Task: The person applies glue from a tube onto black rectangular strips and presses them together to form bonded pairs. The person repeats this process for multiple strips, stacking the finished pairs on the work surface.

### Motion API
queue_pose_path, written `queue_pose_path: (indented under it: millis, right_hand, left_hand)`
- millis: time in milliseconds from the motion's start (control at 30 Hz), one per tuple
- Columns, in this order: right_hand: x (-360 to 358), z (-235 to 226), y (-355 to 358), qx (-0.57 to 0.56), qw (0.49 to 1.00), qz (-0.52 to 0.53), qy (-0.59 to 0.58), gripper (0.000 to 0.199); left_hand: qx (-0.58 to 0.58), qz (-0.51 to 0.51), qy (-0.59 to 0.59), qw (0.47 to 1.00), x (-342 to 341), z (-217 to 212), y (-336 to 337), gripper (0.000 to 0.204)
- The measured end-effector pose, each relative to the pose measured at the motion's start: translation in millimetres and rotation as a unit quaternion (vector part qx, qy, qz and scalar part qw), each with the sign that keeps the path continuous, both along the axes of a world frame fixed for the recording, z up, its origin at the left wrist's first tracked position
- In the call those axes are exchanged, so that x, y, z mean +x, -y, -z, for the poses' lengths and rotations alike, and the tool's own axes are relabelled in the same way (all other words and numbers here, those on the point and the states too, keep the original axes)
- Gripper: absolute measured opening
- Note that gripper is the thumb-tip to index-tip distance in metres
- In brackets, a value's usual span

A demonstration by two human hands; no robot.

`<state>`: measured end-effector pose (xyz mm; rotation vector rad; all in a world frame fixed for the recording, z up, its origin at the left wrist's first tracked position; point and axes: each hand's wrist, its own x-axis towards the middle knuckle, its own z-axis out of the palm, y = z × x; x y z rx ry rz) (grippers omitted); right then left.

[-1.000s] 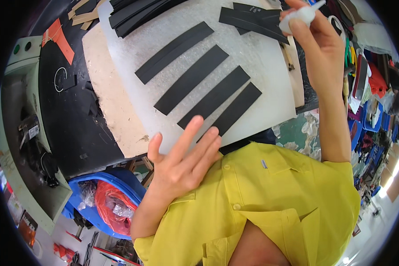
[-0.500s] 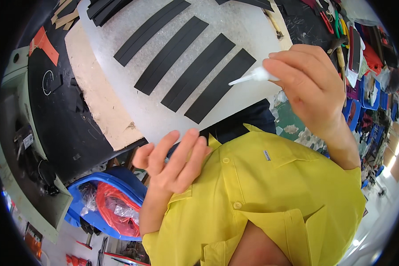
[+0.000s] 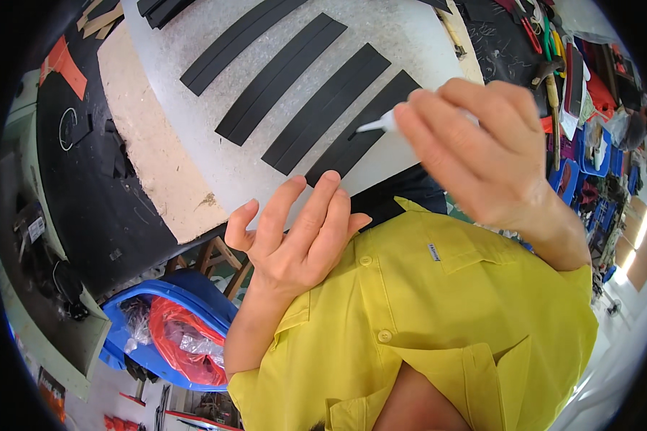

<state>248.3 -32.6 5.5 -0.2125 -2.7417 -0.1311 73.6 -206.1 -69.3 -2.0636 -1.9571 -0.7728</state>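
Note:
Several dark strips lie slantwise, side by side, on a whitish translucent sheet (image 3: pixel 194 136). My right hand (image 3: pixel 482 147) is closed round a small white applicator bottle (image 3: pixel 388 122) with a narrow tapered nozzle. Its body is mostly hidden by my fingers. The nozzle tip is at the middle of the nearest black strip (image 3: pixel 374 118), where a short darker mark shows beside it. My left hand (image 3: pixel 298 241) has its fingers spread and holds nothing. One of its fingertips rests at or just over the lower end of that same strip.
A pale board (image 3: pixel 151 144) lies under the sheet on a black table (image 3: pixel 86 215). Below the table edge stands a blue bin (image 3: pixel 187 294) with red and clear plastic inside. Orange pieces (image 3: pixel 66 68) lie at the far left. A hammer (image 3: pixel 551 93) and other tools crowd the right.
My right hand has moved left, bringing the nozzle from the strip's right edge to its middle. My left hand has shifted up and right to the strip's lower end.

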Motion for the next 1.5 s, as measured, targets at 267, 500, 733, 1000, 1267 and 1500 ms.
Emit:
queue_pose_path:
  millis: [267, 500, 733, 1000, 1267, 1500]
  right_hand:
    - [4.3, -1.3, 7.4, 0.009, 0.999, 0.021, 0.024, 0.038]
    - [1.1, -7.3, 3.9, 0.002, 0.999, 0.036, 0.037, 0.038]
    - [3.3, -6.3, -6.8, 0.035, 0.997, 0.058, 0.035, 0.037]
    - [-23.0, 3.6, -5.7, 0.008, 1.0, 0.012, -0.014, 0.037]
    - [-26.4, -2.8, -12.4, 0.008, 1.0, 0.015, 0.009, 0.038]
    - [-34.4, 0.0, -21.0, 0.021, 0.999, 0.023, 0.018, 0.036]
  left_hand:
    - [-0.001, -0.001, 0.013, 1.0, 0.2, -1.3, -2.5, 0.03]
    - [0.004, 0.0, 0.019, 1.0, -0.4, -0.1, -3.7, 0.03]
    - [-0.006, -0.002, 0.033, 0.999, -1.3, -3.3, -2.0, 0.03]
    - [-0.046, -0.007, 0.079, 0.996, -17.8, -27.4, -6.7, 0.039]
    - [-0.08, -0.038, 0.064, 0.994, -18.6, -21.2, -10.7, 0.044]
    - [-0.096, -0.036, 0.061, 0.993, -22.0, -26.3, -12.2, 0.045]
